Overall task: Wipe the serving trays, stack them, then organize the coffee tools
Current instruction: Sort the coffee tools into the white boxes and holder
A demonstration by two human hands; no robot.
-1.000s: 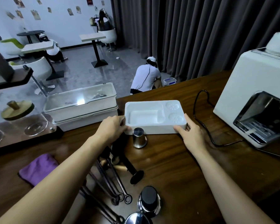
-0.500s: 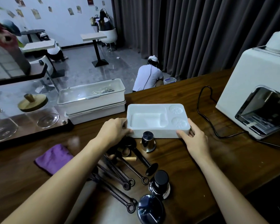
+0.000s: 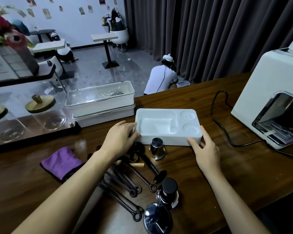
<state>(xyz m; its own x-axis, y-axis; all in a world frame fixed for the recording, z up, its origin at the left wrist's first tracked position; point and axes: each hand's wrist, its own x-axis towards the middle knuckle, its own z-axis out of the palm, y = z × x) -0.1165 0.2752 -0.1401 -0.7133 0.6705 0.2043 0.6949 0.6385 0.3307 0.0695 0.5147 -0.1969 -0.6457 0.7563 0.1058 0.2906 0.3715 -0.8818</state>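
White tray [image 3: 167, 141] sits flat on the counter [image 3: 243, 174], held at both near corners. Left hand [image 3: 120, 139]: fingers curled on the near-left corner, gripping it. Right hand [image 3: 205, 149]: thumb on the front wall, fingers round the right side, pinching the near-right corner. The tray has one big well and two round ones (flower pattern in the round ones). Steel cup [image 3: 156, 147] stands upright between the two hands, just beside the front wall; contact unclear. Dark spoons [image 3: 134, 181] lie by the left wrist, toward the camera. Black-topped tamper [image 3: 167, 191] is nearer than the cup. Purple cloth [image 3: 61, 162] lies left of the left forearm. Stacked boxes [image 3: 100, 105] are beyond the left fingers, beside the tray. Machine [image 3: 269, 98] and cable [image 3: 222, 132] are right of the right fingers, apart.
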